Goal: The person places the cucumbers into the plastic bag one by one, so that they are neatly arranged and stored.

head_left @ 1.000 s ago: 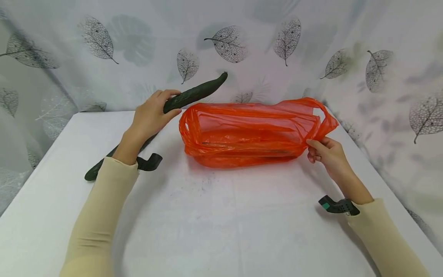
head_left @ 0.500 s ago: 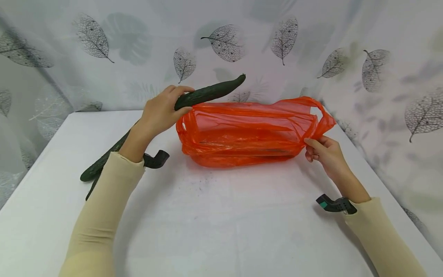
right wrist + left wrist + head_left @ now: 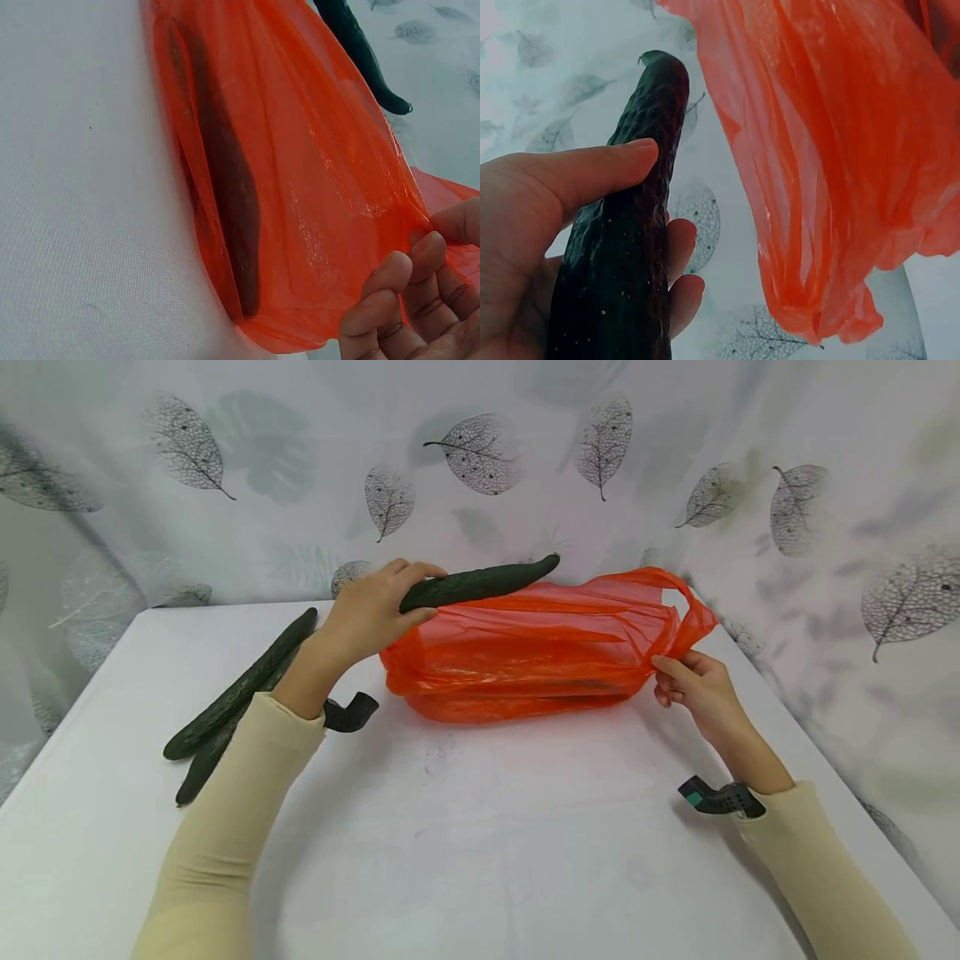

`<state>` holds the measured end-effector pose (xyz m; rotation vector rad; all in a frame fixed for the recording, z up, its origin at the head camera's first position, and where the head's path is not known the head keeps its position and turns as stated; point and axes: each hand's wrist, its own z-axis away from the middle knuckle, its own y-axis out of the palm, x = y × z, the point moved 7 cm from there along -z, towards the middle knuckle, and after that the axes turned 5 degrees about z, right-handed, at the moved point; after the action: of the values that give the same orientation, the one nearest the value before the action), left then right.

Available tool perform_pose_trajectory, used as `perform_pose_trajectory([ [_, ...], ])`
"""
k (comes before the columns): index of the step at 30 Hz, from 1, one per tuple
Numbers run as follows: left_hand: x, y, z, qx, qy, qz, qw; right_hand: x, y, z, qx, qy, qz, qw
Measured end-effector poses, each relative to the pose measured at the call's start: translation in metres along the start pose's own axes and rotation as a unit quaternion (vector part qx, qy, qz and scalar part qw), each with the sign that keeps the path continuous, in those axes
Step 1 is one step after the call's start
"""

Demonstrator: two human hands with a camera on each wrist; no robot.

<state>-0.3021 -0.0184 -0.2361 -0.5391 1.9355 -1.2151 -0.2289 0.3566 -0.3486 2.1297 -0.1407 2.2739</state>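
My left hand (image 3: 367, 614) grips a long dark green cucumber (image 3: 487, 582), thumb on one side and fingers curled round the other. The cucumber lies nearly level above the back left part of an orange plastic bag (image 3: 525, 652), its tip pointing right. At the bag's right end, my right hand (image 3: 701, 689) pinches the plastic beside a handle loop between thumb and fingers. Through the film in the right wrist view shows a long dark shape (image 3: 229, 187), like a cucumber, inside the bag. The held cucumber's tip (image 3: 382, 94) shows beyond the bag there.
Two more cucumbers lie side by side at the left of the white table (image 3: 465, 843), one (image 3: 232, 697) farther out, the other (image 3: 202, 768) partly behind my left forearm. A leaf-printed curtain (image 3: 300, 460) hangs close behind the table and along its right side.
My left hand has moved right with the cucumber, whose tip has come down toward the bag. The two cucumbers on the left show more from behind my arm. My right hand keeps its pinch.
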Motion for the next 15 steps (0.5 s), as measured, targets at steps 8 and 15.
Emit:
perform_pose_trajectory([
  [8,-0.017,0.01,-0.006,0.023,0.034,-0.011,0.9991,0.0,-0.002,0.0,-0.004,0.001,0.006,1.0],
  [15,-0.023,0.025,-0.016,0.057,0.035,-0.004,0.9978,0.0,-0.001,-0.001,-0.004,0.003,0.008,1.0],
])
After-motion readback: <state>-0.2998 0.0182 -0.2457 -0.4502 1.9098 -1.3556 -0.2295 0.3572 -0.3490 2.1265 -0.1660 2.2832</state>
